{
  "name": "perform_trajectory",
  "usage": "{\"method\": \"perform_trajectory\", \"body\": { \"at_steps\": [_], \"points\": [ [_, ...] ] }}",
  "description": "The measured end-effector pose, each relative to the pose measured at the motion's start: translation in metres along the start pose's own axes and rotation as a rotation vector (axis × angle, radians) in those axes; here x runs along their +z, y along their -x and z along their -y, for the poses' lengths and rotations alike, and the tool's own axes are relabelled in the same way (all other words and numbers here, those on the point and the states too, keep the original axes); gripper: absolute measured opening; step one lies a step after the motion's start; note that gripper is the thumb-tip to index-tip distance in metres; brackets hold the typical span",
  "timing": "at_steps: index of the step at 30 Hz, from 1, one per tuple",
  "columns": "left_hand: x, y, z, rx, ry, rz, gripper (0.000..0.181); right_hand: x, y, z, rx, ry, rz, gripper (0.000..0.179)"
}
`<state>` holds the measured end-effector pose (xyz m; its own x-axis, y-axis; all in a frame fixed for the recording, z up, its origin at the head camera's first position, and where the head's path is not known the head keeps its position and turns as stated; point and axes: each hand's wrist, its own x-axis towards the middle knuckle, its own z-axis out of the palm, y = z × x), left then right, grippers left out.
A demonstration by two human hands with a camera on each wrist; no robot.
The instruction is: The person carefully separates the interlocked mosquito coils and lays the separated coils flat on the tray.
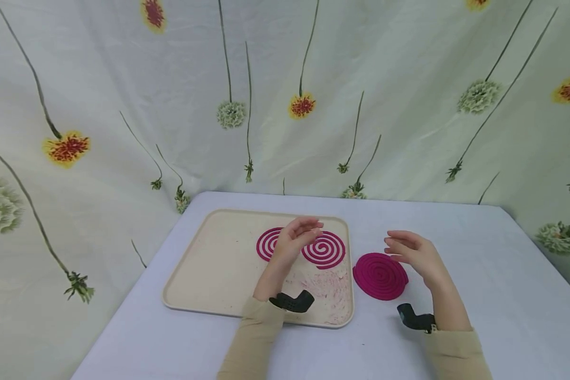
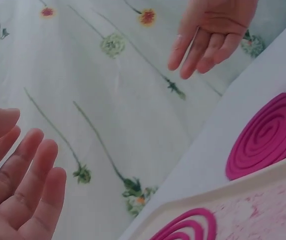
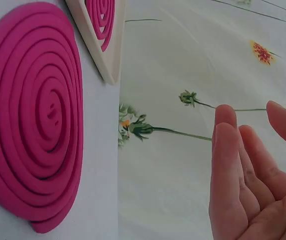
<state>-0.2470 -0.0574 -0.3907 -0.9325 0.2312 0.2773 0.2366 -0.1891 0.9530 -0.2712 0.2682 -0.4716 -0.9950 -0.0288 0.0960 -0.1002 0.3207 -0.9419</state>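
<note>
My left hand (image 1: 293, 243) hovers over the beige tray (image 1: 209, 264), palm turned inward and fingers loosely bent around nothing. Below and beside it, two flat magenta spiral coils lie on the tray; the left coil (image 1: 265, 245) is partly covered by the hand, the right coil (image 1: 330, 258) shows mostly whole. To the right of the tray, a thicker, tightly wound magenta coil (image 1: 380, 285) lies on the table, also large in the right wrist view. Just above that coil hangs my right hand (image 1: 418, 256), holding nothing, its fingers gently bent in the right wrist view.
Pinkish smears (image 1: 330, 295) mark the tray's right front part. The table (image 1: 480, 264) has a white cover. Behind it hangs a pale curtain (image 1: 408, 132) printed with flowers. Each wrist carries a black camera mount.
</note>
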Motion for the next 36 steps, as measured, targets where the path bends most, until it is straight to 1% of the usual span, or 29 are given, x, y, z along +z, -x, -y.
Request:
{"method": "perform_trajectory", "body": {
  "at_steps": [3,6,7,10,11,12,13,14,16,17,20,24,26,30,33,36],
  "points": [
    [0.019,0.001,0.008,-0.042,0.01,0.05,0.033,-0.009,0.006,0.002,0.0,0.012,0.002,0.056],
    [0.036,0.002,0.016,-0.076,0.014,0.093,0.033,-0.015,0.018,0.016,-0.012,-0.007,0.032,0.055],
    [0.04,0.003,0.019,-0.085,0.018,0.107,0.033,-0.015,0.02,0.019,-0.001,0.004,0.017,0.056],
    [0.052,0.006,0.026,-0.095,0.032,0.154,0.032,-0.017,0.034,0.039,0.001,-0.017,0.049,0.06],
    [0.055,0.008,0.029,-0.098,0.034,0.173,0.032,-0.017,0.037,0.043,0.019,-0.017,0.035,0.06],
    [0.058,0.008,0.031,-0.102,0.036,0.194,0.032,-0.017,0.04,0.048,0.024,-0.01,0.044,0.061],
    [0.061,0.009,0.034,-0.105,0.035,0.211,0.033,-0.017,0.041,0.05,0.047,-0.014,0.028,0.059],
    [0.063,0.01,0.037,-0.109,0.033,0.226,0.034,-0.016,0.043,0.053,0.06,0.004,0.035,0.061],
    [0.067,0.012,0.042,-0.117,0.02,0.242,0.036,-0.015,0.045,0.057,0.092,0.027,0.038,0.06],
    [0.068,0.012,0.045,-0.125,0.018,0.247,0.038,-0.014,0.046,0.058,0.112,0.036,0.035,0.06],
    [0.074,0.015,0.051,-0.148,-0.01,0.251,0.043,-0.011,0.048,0.06,0.148,0.09,0.061,0.061],
    [0.082,0.018,0.056,-0.184,-0.017,0.265,0.052,-0.006,0.047,0.056,0.21,0.12,0.053,0.058],
    [0.086,0.02,0.059,-0.198,-0.019,0.269,0.055,-0.004,0.046,0.054,0.233,0.115,0.043,0.058],
    [0.091,0.023,0.062,-0.218,-0.083,0.265,0.057,-0.004,0.045,0.048,0.25,0.084,0.026,0.059],
    [0.092,0.025,0.064,-0.217,-0.125,0.278,0.056,-0.003,0.044,0.045,0.245,0.06,0.03,0.06],
    [0.092,0.025,0.066,-0.217,-0.135,0.299,0.056,-0.003,0.045,0.044,0.243,0.031,0.038,0.061]
  ]
}}
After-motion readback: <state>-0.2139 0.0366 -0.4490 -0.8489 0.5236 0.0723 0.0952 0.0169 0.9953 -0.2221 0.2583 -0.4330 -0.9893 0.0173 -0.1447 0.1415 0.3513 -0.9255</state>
